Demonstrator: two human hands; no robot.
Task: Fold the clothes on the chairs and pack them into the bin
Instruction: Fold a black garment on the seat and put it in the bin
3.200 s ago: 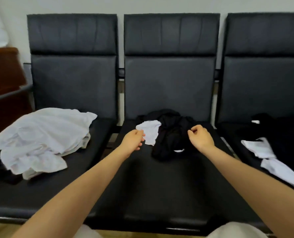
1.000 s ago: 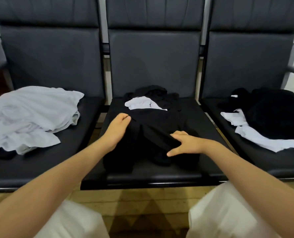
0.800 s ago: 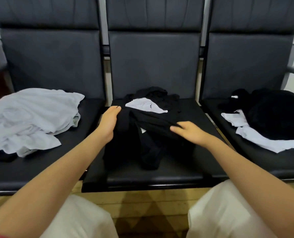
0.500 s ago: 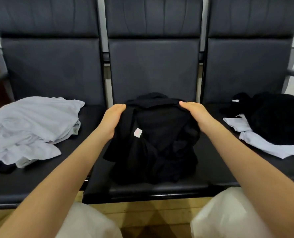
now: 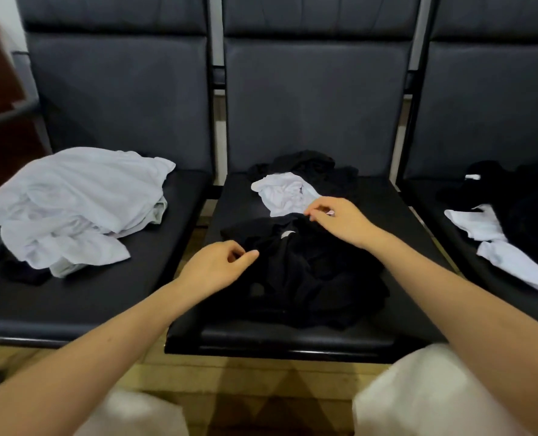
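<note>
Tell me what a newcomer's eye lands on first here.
Two hands over the middle chair: the left hand and right hand pinch at a crumpled black garment. Behind it lies a small white cloth. A big white pile fills the left chair, and a black-and-white heap sits on the right one.

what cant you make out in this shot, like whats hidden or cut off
- The bin: nowhere in the head view.
- Black garment: black on the black middle seat, so its type and folds are unreadable.
- Left hand and right hand: whether the curled fingers pinch cloth is unclear.
- Right pile: cut by the frame edge.
- Dark item under the white pile: mostly covered.
</note>
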